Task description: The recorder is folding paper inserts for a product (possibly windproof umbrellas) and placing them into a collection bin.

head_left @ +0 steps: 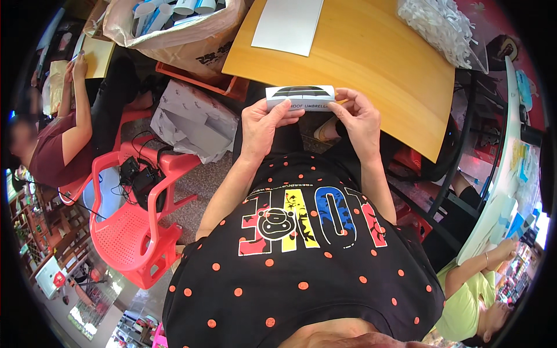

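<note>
Nearest is a black shirt with orange-red dots, big red, yellow and blue letters and a cartoon animal face; beyond it the two hands hold one small, long white sleeve crosswise, in front of the body and at the near edge of the worktop as seen from above; the left hand grips its left end, thumb across the front, while the right hand pinches the right end between thumb and fingers.

The sleeve's upper face carries a black, ribbed dome picture; its paler grey front bears a line of dark capitals, partly under the left thumb; whether it is a box or folded card, I cannot tell.

The worktop's edge slants from upper left to lower right; a broad stretch of wood spreads between a white sheet and, at the far right, a clear bag of white strips; left of the worktop, a large pale sack with dark printed characters holds white and blue cylinders; its rim stands close by the worktop's left corner.
</note>
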`<action>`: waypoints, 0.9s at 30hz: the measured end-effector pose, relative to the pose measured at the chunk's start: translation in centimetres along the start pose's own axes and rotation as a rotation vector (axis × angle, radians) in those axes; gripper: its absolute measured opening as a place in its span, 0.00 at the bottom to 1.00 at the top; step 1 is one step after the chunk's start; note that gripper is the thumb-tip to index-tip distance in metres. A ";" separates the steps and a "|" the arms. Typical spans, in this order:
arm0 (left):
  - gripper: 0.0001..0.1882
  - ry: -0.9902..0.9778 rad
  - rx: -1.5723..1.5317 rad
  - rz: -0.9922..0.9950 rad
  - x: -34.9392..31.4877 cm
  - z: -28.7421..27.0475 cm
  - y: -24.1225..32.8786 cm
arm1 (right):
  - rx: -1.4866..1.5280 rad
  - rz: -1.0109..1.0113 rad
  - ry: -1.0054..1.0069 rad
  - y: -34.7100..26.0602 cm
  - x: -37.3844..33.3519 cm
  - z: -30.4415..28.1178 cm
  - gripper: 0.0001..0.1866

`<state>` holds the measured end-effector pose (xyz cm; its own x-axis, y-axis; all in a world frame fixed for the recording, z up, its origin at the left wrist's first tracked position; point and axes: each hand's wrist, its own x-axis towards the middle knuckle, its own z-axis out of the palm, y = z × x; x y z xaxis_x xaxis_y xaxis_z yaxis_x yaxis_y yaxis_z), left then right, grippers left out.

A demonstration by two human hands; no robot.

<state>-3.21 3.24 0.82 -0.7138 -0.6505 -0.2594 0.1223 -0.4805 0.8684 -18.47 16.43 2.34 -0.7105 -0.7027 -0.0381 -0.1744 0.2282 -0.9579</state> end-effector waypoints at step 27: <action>0.10 -0.009 0.393 0.343 -0.2 2.9 1.1 | -0.482 -0.629 -0.195 0.1 2.3 -1.3 0.08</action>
<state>-4.96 4.54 3.11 -0.6842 -0.7259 0.0697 0.0830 0.0175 0.9964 -21.03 15.67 2.49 -0.2577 -0.8906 0.3748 -0.8068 -0.0151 -0.5906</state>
